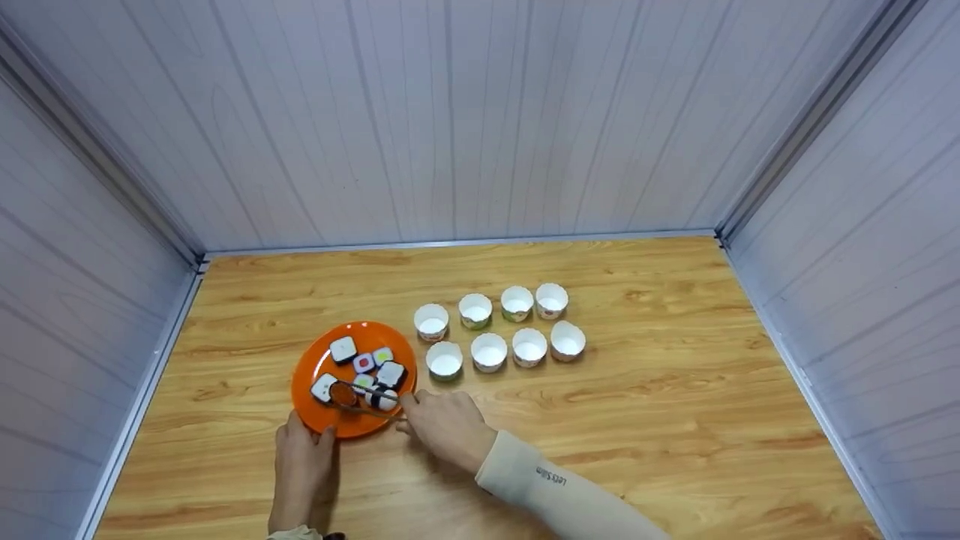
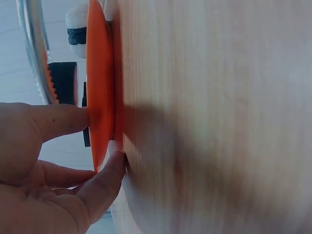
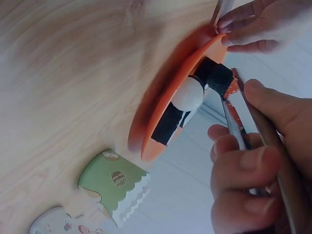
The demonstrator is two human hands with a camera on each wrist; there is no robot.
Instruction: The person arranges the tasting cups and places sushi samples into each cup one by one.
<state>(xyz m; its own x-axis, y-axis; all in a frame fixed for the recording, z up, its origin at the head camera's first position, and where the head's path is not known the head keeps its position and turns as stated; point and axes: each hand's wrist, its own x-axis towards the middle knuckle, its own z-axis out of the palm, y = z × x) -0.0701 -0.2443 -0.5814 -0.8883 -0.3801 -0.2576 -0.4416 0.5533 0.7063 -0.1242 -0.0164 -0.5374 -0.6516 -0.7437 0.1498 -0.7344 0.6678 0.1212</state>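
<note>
On the left of the table in the head view is an orange plate [image 1: 319,356] with several toy sushi pieces on it. My left hand [image 1: 302,459] pinches its near rim, with the thumb on top and fingers beneath [image 2: 105,185]. Metal tongs [image 1: 367,411] are gripped in my right hand [image 1: 450,427], reaching over the plate from the right. Between the tong tips is a black-wrapped sushi piece with an orange top [image 1: 343,394], seen edge-on in the right wrist view. A white sushi piece with a black band [image 1: 382,398] lies under the tong arms.
Several white-lined paper cups [image 1: 489,352] stand in two rows to the right of the plate; a green one [image 3: 114,183] shows close in the right wrist view. Pale panel walls [image 1: 480,135] enclose the wooden table [image 1: 675,390] at the back and both sides.
</note>
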